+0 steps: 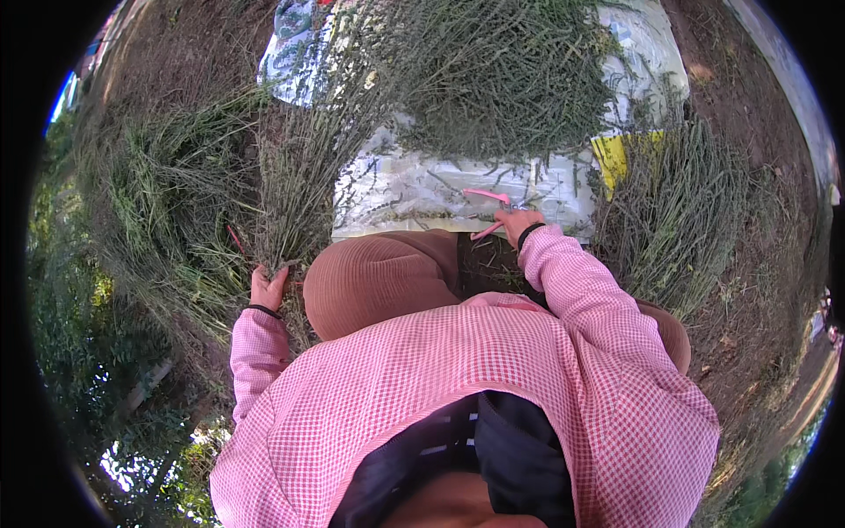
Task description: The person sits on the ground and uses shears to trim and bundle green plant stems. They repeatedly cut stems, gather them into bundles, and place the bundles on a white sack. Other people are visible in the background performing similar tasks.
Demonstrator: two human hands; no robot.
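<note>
At the left, my left hand (269,289) is closed around the lower stems of a bundle of dried herb stalks (290,178), whose tops lean toward the sheet. A thin red strip (236,239) lies by that hand. My right hand (519,224) holds pink-handled pruning shears (488,195) near their metal part, with the handles spread apart and pointing left. Under the shears is the near edge of a white plastic sheet (396,198) strewn with sprigs. A big heap of cut green stalks (502,79) covers the sheet's middle.
More long stalks (178,171) are piled on the ground at the left. Another bundle (693,198) lies at the right beside a yellow piece of plastic (611,162). My bent knee (370,284) is between my left hand and the sheet. Bare soil (726,59) borders the sheet.
</note>
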